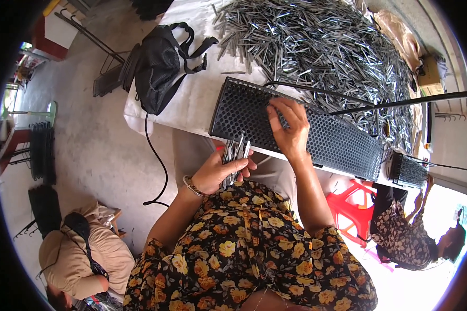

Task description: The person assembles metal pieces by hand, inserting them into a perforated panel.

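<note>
My left hand [224, 170] is closed round a bundle of thin, flat grey strips [234, 155], their ends sticking up beside the near edge of a long black rack full of holes [244, 111]. The rack lies slanted across the table's near edge. Over its left half is my right hand [290, 127], fingers bent and drawn together just above the holes. What its fingertips pinch, if anything, is too small to make out. Behind the rack spreads a large heap of similar dark strips [316, 39], some of them shiny.
On the white-covered table [205, 96] to the left sits a black bag [158, 67] with loose straps and a hanging cord. A black bar [399, 105] crosses above the heap. One person [410, 228] works at another rack near a red stool [350, 207]; another person [85, 249] sits lower left.
</note>
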